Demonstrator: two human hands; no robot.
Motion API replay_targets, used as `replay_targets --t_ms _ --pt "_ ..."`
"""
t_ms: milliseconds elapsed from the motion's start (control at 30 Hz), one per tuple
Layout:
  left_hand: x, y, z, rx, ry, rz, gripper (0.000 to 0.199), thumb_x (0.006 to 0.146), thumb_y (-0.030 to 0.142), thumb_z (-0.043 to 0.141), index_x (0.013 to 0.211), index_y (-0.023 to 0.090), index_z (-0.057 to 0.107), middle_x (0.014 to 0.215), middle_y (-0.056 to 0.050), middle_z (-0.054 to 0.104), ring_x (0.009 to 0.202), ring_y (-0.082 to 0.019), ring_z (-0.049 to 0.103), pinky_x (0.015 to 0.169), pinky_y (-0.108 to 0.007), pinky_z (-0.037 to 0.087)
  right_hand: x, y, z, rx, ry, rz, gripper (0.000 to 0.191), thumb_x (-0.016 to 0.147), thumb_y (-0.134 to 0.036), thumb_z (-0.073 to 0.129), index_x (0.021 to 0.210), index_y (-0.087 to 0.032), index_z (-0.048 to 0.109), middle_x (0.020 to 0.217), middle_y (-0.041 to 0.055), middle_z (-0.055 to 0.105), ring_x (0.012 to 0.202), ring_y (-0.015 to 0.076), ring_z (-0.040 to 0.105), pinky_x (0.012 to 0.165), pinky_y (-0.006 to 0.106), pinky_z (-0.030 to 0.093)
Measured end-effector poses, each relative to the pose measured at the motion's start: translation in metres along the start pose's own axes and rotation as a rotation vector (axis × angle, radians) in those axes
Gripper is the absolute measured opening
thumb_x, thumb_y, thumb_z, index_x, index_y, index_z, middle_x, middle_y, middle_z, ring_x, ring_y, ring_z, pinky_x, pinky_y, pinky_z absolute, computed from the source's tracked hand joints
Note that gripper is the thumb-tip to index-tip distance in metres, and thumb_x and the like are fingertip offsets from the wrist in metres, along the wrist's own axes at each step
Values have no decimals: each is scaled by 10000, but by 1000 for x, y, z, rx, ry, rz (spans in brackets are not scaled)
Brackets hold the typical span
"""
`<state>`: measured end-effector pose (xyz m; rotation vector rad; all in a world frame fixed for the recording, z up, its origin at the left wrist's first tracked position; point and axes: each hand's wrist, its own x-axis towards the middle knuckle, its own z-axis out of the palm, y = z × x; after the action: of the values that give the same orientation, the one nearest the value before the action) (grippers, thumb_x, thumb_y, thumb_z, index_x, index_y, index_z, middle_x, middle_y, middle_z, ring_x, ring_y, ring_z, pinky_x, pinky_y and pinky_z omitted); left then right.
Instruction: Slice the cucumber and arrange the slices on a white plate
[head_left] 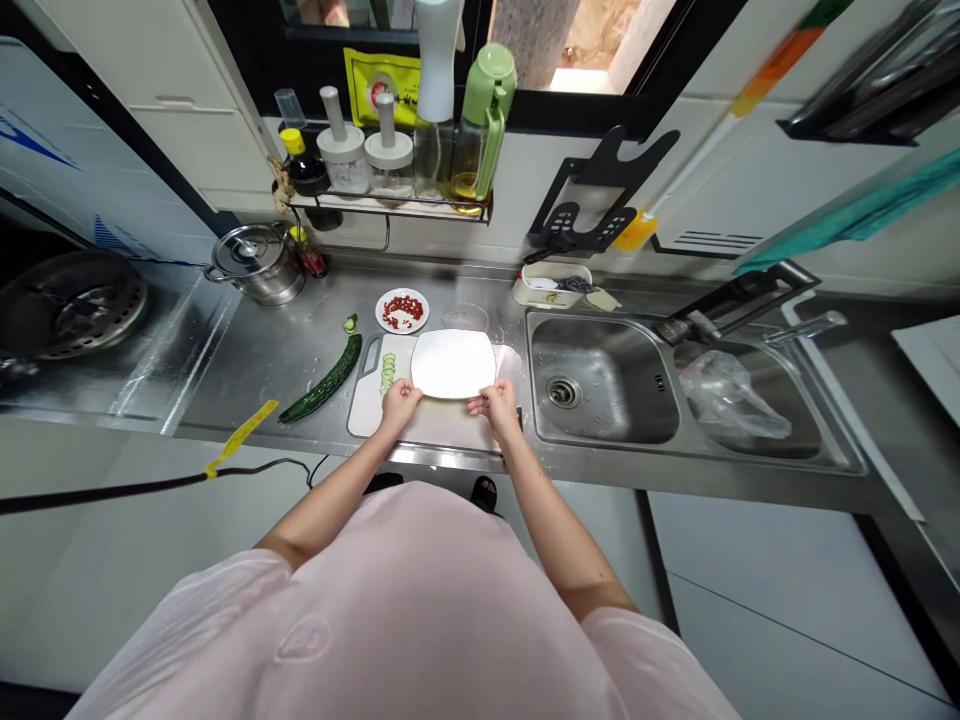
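Note:
A white plate (453,364), roughly rectangular with rounded corners, is held level over the cutting board (442,425). My left hand (401,402) pinches its near left corner. At the near right corner my right hand (496,404) grips it, with some fingers spread below the edge. Cucumber slices (388,372) lie in a short row on the board, just beyond my left hand. To the left of the board rests a long cucumber (324,382) with a cut end, and a small cucumber piece (350,323) sits past its tip. Part of the board is hidden under the plate.
A small plate of chopped red pieces (403,311) stands behind the board. On the right is the sink (607,400), with a plastic bag (731,395) in its second basin. A lidded pot (259,265) and a wok (71,300) are at left; a seasoning rack (397,206) hangs above.

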<state>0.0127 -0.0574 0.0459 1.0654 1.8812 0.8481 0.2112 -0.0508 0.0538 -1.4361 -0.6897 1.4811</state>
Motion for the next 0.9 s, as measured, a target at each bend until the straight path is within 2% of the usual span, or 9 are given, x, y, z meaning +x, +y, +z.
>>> replay_targets --t_ms 100,333,633,900 --pt "-9 -11 -4 -17 -33 58 88 667 272 554 659 205 497 590 39 501 580 -107 485 570 -209 384 -6 13 -3 13 -25 25 330 674 -249 530 841 -258 245 488 -90 550 445 154 607 381 194 453" --pt "-17 -27 -7 28 -7 6 80 660 281 551 664 212 510 569 43 485 585 -116 496 575 -212 395 -13 30 0 17 -27 53 353 662 -249 540 829 -260 229 483 -102 532 456 156 615 385 194 457" --pt "-18 -38 -8 39 -33 47 70 660 278 544 679 214 522 588 44 512 587 -116 507 578 -212 390 -15 42 -2 -13 -16 117 342 665 -180 513 837 -260 228 490 -100 549 463 161 624 399 222 493" --pt "-12 -46 -8 134 -57 68 66 659 278 542 680 219 520 600 36 540 588 -128 511 569 -215 363 -17 43 -5 -225 57 190 302 692 -172 533 860 -250 294 474 -91 562 370 136 566 279 152 352"
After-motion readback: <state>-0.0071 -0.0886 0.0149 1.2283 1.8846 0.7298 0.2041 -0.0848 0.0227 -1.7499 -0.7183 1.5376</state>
